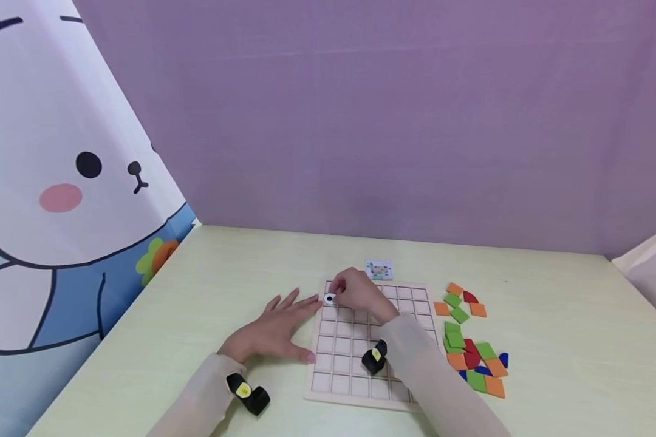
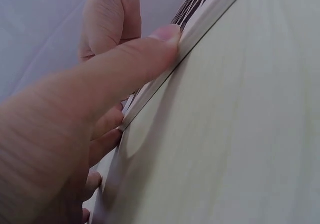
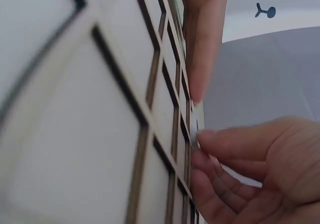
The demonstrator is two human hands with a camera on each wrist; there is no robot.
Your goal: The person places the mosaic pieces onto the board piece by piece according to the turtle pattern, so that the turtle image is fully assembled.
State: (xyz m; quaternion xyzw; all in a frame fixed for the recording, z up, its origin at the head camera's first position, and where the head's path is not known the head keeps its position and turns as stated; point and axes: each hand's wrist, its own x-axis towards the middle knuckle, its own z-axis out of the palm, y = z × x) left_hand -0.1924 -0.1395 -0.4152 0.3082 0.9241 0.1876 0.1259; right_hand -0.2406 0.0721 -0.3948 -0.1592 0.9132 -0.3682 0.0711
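In the head view, the right hand (image 1: 362, 295) pinches a dotted white tile (image 1: 328, 298) to its left, in the leftmost column of the grid board (image 1: 341, 364); in the left wrist view, the outstretched left hand (image 2: 75, 102) touches that board; in the right wrist view, its fingertip sits near the tile.
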